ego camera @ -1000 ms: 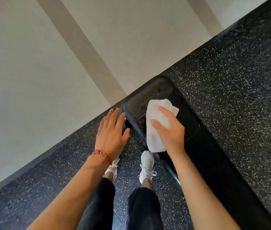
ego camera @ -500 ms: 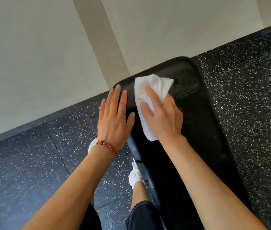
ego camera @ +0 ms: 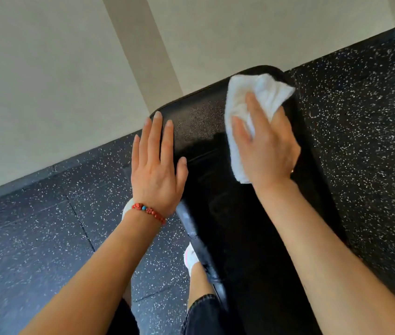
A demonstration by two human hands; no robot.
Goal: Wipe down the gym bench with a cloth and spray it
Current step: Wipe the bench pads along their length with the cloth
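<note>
Two bare hands work over a black padded gym bench (ego camera: 199, 122), its vinyl top finely grained and glossy, its far end rounded at both corners; the right hand (ego camera: 268, 148) presses a white cloth (ego camera: 259, 93) flat against the pad at the far right corner, fingers straight and spread on top of it; the cloth is soft, crumpled and folded, one end reaching the bench's far edge and the other trailing back beside the wrist; the left hand (ego camera: 154, 165) lies open, fingers straight and together, along the bench's left edge, holding nothing; a red beaded bracelet (ego camera: 149, 212) with one blue bead circles that wrist; black rubber flooring (ego camera: 34, 238) flecked with white surrounds the bench; no writing can be read.
</note>
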